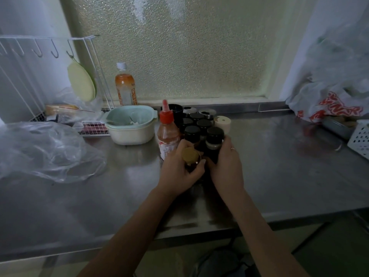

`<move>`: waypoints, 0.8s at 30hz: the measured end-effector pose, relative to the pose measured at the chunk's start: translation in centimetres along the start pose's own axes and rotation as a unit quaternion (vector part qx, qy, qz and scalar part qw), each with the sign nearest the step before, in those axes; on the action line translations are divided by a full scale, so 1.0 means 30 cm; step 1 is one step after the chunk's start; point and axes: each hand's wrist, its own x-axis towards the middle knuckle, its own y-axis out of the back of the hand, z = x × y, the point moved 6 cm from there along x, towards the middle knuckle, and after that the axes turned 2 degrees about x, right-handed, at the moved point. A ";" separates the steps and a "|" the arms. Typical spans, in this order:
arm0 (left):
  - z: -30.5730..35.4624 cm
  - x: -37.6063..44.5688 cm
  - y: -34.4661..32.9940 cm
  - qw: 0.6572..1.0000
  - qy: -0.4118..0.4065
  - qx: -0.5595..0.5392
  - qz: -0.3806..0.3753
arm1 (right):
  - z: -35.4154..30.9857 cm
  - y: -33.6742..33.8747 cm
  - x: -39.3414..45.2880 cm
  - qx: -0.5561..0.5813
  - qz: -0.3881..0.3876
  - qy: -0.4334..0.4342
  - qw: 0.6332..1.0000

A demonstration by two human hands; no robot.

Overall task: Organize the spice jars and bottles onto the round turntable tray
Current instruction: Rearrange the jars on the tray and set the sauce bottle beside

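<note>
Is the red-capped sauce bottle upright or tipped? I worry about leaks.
Upright. The sauce bottle stands with its red nozzle cap pointing straight up, beside the left hand and the cluster of black-lidded jars.

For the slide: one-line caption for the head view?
Left hand grips a gold-capped jar, right hand a black-capped bottle, among clustered jars.

Red-capped sauce bottle [167, 134]; black-lidded jars [201, 124]; mint-green bowl [130, 123]; pebbled window glass [179, 47].

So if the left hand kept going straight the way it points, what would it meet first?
Probably the black-lidded dark spice jar just beyond the gold-capped jar that the left hand grips; depth is unclear.
</note>
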 end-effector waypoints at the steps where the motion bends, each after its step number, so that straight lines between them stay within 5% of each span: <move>1: -0.006 0.004 -0.007 1.000 0.010 0.011 -0.005 | 0.006 0.010 -0.004 -0.005 0.021 -0.005 1.000; 10: -0.018 -0.002 -0.010 0.990 0.046 0.124 0.038 | 0.027 0.044 0.038 0.035 -0.022 -0.052 0.998; 14: -0.027 -0.006 -0.007 0.990 0.073 0.111 0.043 | -0.027 0.094 -0.050 0.087 0.027 0.000 0.996; 19: -0.045 -0.005 -0.012 0.993 0.101 0.061 0.009 | -0.064 0.013 -0.117 0.207 -0.125 0.005 0.970; 24: -0.044 -0.014 -0.021 0.994 0.086 0.059 -0.041 | -0.058 0.021 -0.071 0.189 -0.047 -0.038 0.980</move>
